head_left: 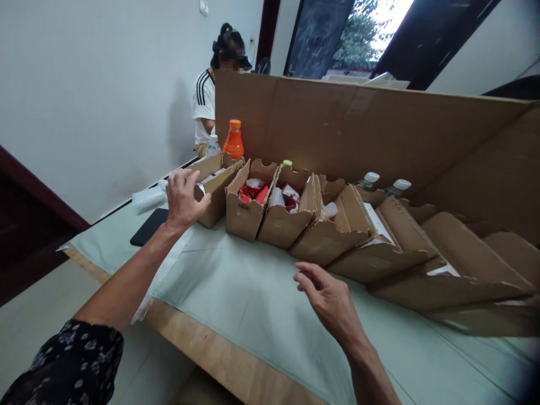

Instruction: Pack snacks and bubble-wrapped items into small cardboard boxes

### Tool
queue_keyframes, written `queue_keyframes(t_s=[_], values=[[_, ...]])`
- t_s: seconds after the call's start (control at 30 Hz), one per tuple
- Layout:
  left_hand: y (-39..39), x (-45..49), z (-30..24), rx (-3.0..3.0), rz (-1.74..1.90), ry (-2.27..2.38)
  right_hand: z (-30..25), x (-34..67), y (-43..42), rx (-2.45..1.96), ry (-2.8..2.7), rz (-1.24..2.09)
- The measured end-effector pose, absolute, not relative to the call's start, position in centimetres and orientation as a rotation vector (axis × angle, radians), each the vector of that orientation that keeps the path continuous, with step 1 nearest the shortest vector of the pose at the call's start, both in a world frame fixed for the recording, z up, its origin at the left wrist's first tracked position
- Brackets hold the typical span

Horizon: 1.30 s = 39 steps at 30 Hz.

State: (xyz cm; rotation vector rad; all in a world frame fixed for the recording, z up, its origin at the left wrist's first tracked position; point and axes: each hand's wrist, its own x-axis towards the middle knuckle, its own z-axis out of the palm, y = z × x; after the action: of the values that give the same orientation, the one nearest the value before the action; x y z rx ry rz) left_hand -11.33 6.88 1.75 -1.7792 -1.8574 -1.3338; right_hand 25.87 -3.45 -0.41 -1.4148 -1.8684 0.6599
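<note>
Carton [221,196] at left points lengthwise toward partition [363,126], left grip [182,198] and right grip [327,295] half-open, empty.

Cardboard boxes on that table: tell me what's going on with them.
The person's left hand is raised, fingers curled, at the leftmost box in a row of open ones; whether it touches is unclear. The right hand hovers over the table, seemingly empty. Red packets lie in the second box from the left. Another person is partly hidden by the tall cardboard panel.
</note>
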Motion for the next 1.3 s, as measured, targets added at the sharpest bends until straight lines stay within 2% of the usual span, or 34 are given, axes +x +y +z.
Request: queue_keyframes(t_s=[0.13, 0.23, 0.37, 0.6, 0.67, 0.73, 0.83, 0.97, 1.03, 1.17, 1.3], values=[[8.3, -10.5, 2.4, -1.854, -1.267, -1.923, -2.1, 26.4, -6.1, -1.424, -1.873, 0.738], [6.4, -9.2, 2.2, -1.792, -1.292, -1.853, -2.7, 27.4, -7.5, -1.435, -1.898, 0.724], [1.2, -6.6, 2.0, -1.796, -1.245, -1.705, -3.1, 28.3, -9.0, -1.426, -1.884, 0.711], [-9.3, 3.4, 4.0, -2.019, -1.212, -1.594, -2.9, 25.2, -11.2, -1.304, -1.877, 0.792], [-12.4, 3.6, 4.8, -2.032, -1.273, -1.408, -3.2, 24.1, -11.7, -1.298, -1.848, 0.797], [-14.5, 1.3, 4.8, -1.763, -1.447, -1.314, -4.0, 23.0, -12.0, -1.291, -1.828, 0.800], [-15.4, -5.2, 1.9, -1.366, -1.636, -1.599, -5.7, 21.2, -12.0, -1.252, -1.841, 0.795], [-14.6, -11.9, -5.4, -1.328, -1.437, -2.342, -6.9, 18.7, -10.2, -1.189, -1.875, 0.814], [-14.3, -12.7, -8.7, -1.398, -1.276, -2.517, -6.6, 17.7, -8.6, -1.148, -1.869, 0.887], [-14.6, -11.2, -11.4, -1.568, -1.154, -2.512, -5.2, 16.6, -5.5, -0.972, -1.906, 1.138], [-14.9, -11.7, -9.6, -1.492, -1.284, -2.449, -4.9, 16.9, -4.1, -0.914, -1.936, 1.229]])
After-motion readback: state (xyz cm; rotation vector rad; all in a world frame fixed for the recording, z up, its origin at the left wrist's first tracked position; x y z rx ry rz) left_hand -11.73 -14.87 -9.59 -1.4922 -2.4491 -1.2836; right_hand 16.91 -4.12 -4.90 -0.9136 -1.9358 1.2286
